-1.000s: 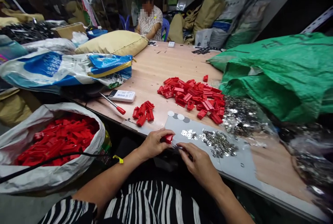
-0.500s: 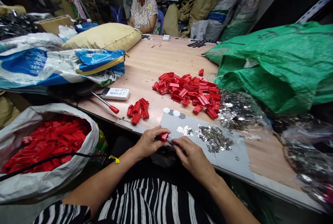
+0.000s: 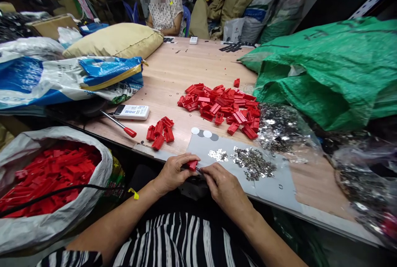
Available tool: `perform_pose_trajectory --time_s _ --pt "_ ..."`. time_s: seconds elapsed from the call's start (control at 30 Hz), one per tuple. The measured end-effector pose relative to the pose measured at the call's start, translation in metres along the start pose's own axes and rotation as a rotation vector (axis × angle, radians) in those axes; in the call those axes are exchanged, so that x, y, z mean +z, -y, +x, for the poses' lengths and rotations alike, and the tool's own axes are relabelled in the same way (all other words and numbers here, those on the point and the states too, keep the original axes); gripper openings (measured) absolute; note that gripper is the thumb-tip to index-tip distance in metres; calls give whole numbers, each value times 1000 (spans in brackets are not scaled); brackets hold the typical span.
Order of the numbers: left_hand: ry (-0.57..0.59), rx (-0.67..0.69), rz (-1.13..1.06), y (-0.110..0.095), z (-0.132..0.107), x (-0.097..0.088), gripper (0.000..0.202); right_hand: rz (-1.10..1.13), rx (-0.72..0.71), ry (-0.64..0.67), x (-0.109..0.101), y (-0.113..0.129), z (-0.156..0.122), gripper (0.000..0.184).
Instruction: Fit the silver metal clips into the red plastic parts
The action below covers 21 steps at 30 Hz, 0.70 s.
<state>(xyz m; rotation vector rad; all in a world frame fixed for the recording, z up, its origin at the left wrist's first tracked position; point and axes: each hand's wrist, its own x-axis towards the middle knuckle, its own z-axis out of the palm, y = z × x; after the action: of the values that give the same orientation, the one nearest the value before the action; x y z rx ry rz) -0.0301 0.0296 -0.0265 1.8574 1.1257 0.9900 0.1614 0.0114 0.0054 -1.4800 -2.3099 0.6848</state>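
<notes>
At the table's front edge, my left hand is closed, pinching a small red plastic housing between thumb and fingers. My right hand is closed on a thin metal tool, its tip against the red housing; its exact kind is hidden by my fingers. Just beyond my hands a grey sheet carries a few bright flat metal pieces and a larger heap of small metal clips. A big pile of red housings lies behind the sheet, and several more housings sit to the left.
A red-handled metal rod and a white box lie on the left. Below them stands an open sack of red parts. A green sack and clear bags of metal pieces occupy the right. Another person sits across the table.
The view has shifted slightly, so most things appear a little further left. Both hands keep their hold on the red housing and the thin tool, in nearly the same pose.
</notes>
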Motion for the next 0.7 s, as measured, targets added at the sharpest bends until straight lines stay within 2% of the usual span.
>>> perform_pose_trajectory --time_s 0.2,0.3,0.5,0.7 --pt "-45 -18 -27 -2 -3 5 34 -199 83 -10 8 22 2 21" --pt "-88 -47 -72 -4 -4 7 35 -242 101 -19 11 26 4 22" --pt "-88 -93 -86 -5 -3 6 34 7 48 13 -3 10 2 21" --pt "-138 -141 -161 -14 -6 8 30 224 21 -54 -12 0 -9 22"
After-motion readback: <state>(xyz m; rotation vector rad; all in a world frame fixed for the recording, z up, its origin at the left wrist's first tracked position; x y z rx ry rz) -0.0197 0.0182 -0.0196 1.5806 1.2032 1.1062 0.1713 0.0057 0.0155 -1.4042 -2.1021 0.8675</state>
